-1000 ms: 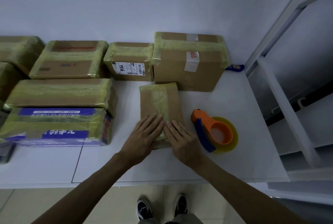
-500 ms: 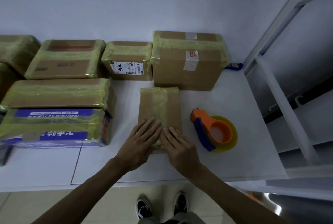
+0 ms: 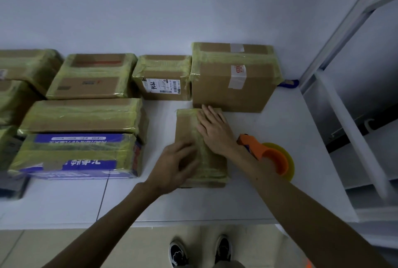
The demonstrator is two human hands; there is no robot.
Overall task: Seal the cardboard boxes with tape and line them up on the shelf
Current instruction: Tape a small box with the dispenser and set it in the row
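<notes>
Right now, a person is pressing both hands down on a flat box that is lying on the white shelf. The left hand is resting on the near left part of the flat box. Its fingers are spread out and only a little bent, and it is not gripping anything. It is looking a bit blurry. The right hand is lying flat on the far part, with straight fingers pointing at the wall. Its fingertips are almost reaching the big box standing just behind. Yellowish tape is running down the middle of the flat box and over its near end. An orange tape gun is lying just to the right, near the right wrist. More taped boxes are sitting in rows on the left. A labelled box is standing beside the big box, and a blue box is sitting at the front.
</notes>
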